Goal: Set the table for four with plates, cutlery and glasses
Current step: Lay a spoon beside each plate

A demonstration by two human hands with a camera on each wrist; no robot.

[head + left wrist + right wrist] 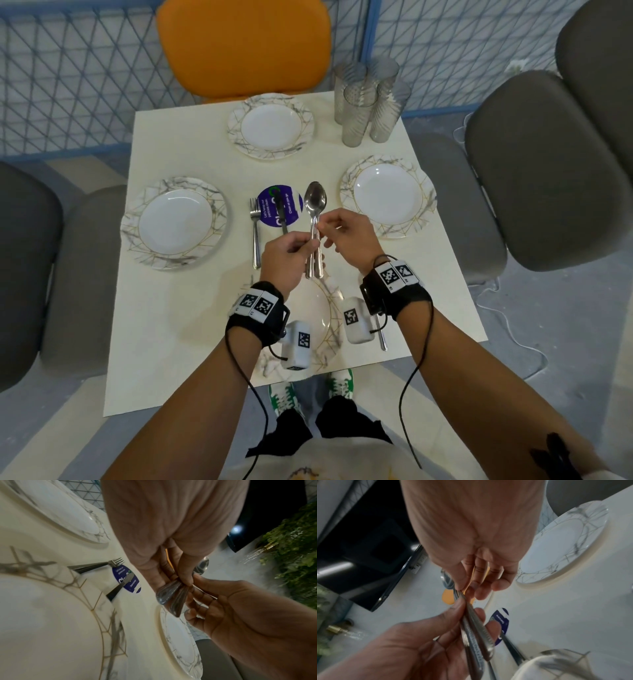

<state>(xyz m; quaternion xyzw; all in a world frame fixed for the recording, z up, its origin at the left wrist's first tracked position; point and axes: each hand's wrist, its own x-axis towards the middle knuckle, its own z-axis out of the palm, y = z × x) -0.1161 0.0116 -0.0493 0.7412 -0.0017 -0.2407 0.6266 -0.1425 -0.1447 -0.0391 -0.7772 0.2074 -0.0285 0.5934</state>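
A bundle of steel spoons (315, 205) stands above the table's middle, bowls pointing away from me. My left hand (306, 245) grips the handles (171, 596). My right hand (322, 226) pinches one spoon's neck just above that grip, as the right wrist view (467, 592) also shows. Marbled plates lie at the far side (236, 137), the left (137, 236), the right (424, 185) and the near edge (330, 301), the last partly hidden by my wrists. Forks (255, 233) and a knife (281, 216) lie left of the spoons. Several glasses (368, 102) cluster at the back right corner.
The knife rests on a round purple sticker (267, 209). One cutlery handle (382, 334) lies right of the near plate. An orange chair (243, 48) stands at the far side, grey chairs at left (27, 274) and right (548, 171). A blue mesh fence runs behind.
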